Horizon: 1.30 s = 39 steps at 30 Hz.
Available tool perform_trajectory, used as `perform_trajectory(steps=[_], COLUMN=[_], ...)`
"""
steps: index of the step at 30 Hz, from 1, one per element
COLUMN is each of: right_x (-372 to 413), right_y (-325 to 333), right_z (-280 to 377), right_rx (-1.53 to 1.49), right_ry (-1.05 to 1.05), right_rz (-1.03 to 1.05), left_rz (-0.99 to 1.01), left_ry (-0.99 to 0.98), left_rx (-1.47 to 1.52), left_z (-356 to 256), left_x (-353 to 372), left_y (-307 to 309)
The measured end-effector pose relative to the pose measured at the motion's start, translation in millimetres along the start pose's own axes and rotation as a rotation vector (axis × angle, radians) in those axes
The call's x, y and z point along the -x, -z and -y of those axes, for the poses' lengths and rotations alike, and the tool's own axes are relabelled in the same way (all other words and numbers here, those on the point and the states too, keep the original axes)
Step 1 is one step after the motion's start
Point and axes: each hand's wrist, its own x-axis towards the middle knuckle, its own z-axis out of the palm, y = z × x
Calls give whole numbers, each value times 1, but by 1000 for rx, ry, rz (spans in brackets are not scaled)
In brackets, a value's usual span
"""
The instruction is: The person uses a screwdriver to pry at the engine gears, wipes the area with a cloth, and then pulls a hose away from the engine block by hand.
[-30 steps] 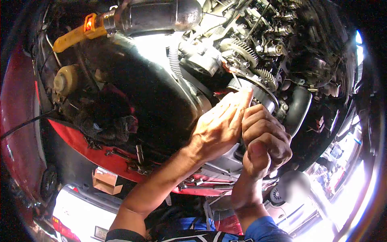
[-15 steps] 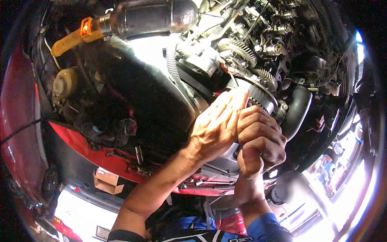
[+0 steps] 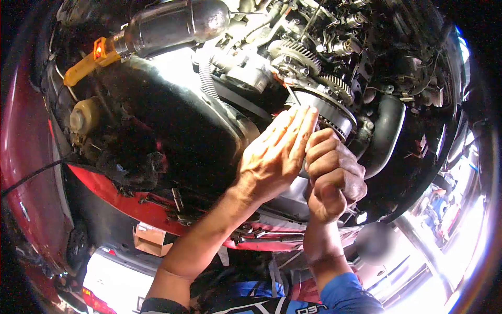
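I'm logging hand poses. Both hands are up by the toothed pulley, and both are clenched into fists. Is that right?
Not quite. The head view shows only the right hand clenched; the left hand is open, fingers straight, by the toothed pulley.

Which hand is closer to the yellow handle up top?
Left. The left hand lies flat, below and right of the yellow handle; the right hand, a fist, is farther right, beyond the left one.

Toothed pulley: a round, silver-grey metal drum with fine ribs round its rim, mounted at the end of the engine and tilted toward me. The fingertips of my left hand rest against its near edge.
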Motion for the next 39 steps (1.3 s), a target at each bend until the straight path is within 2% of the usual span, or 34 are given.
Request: perform_trajectory(steps=[4,8,9,11,14,16,21,23,26,30,32,33,36,39], right_x=[6,10,9,0,-6,-1,12,13,14,22,16,14,-5,-15], right_y=[-6,3,7,7,4,6,14,20,21,17,13,16,10,6], right_z=[-6,2,10,37,61,65,51,51,47,43,51,49,63,69], right_rx=[-75,116,261,757,988,955,843,778,686,592,579,700,897,951], right_ry=[1,-50,-82,-202,-429,-631,-557,-611,-632,-645,-739,-658,-639,-678], right_rz=[-150,-98,-41,47,123,148,119,143,106,0,-3,98,285,297], left_rz=[-33,-2,-2,0,17,14,0,22,77,-1,-4,8,-10,3], left_ry=[28,36,41,47,47,41,56,117,100,88,65,103,141,107], left_rx=[-20,-5,3,23,22,17,-12,19,-84,-73,-61,-7,39,46], left_z=[-2,-3,-2,-3,-3,-3,-4,-7,-9,-9,-3,-3,-7,-3], left_x=[-1,-1,0,-2,-3,-3,-1,5,2,1,4,3,1,1], left_y=[-3,-3,-4,-2,-2,-2,-2,-3,4,-3,-9,-7,-2,-4])
